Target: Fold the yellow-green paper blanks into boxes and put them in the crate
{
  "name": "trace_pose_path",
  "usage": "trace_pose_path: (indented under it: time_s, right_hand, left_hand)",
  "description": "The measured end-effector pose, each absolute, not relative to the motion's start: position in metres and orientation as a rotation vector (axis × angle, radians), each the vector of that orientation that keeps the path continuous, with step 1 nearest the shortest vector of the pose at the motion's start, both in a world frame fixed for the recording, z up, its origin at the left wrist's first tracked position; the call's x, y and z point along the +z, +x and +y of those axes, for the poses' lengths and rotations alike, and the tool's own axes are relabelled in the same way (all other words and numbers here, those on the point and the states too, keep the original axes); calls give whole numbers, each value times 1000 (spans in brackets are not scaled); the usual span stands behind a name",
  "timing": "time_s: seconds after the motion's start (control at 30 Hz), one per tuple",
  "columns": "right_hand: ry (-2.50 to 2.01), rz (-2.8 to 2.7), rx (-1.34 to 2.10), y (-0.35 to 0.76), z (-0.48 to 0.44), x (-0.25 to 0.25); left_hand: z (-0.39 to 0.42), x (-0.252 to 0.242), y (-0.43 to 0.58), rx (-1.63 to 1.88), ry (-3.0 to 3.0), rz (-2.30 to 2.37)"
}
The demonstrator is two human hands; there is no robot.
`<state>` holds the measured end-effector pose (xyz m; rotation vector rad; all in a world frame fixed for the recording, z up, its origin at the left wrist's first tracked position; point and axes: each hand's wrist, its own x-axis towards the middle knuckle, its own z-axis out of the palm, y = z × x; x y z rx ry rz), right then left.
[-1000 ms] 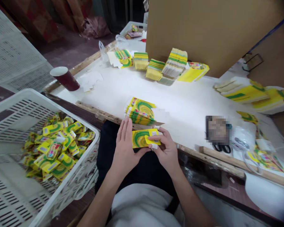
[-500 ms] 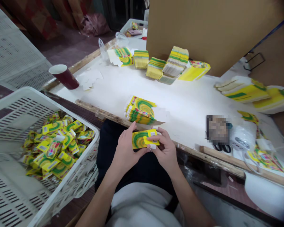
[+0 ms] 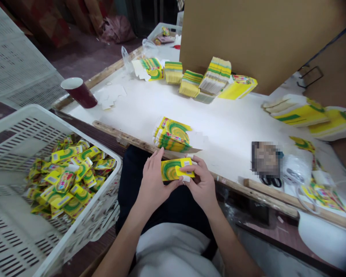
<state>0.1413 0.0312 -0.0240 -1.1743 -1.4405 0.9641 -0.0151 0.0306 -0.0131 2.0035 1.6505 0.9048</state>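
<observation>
Both hands hold one small yellow and green carton (image 3: pixel 173 170) over my lap, just below the table's front edge. My left hand (image 3: pixel 153 182) cups its left end, fingers wrapped behind it. My right hand (image 3: pixel 200 182) pinches the yellow flap on its right end with thumb and fingers. A stack of flat yellow and green carton blanks (image 3: pixel 173 135) lies on the white table (image 3: pixel 230 127) right beyond my hands.
A white slatted crate (image 3: pixel 14 127) at my left holds several folded cartons (image 3: pixel 66 177). A dark red cup (image 3: pixel 80 93) stands at the table's left edge. More carton stacks (image 3: pixel 210 79) line a big cardboard box (image 3: pixel 256 38). Scissors (image 3: pixel 269 180) and yellow packs (image 3: pixel 302 111) lie right.
My left hand's fingers, stretched up a second ago, have curled in against the carton. The carton and my right hand have stayed nearly in place.
</observation>
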Motion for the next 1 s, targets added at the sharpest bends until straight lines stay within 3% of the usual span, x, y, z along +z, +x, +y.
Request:
trace_pose_path:
  time_s: [1.0]
  right_hand:
    - [-1140,-1558,968,135,26,-14]
  left_hand:
    - [32,2,-11,463,2146,1478]
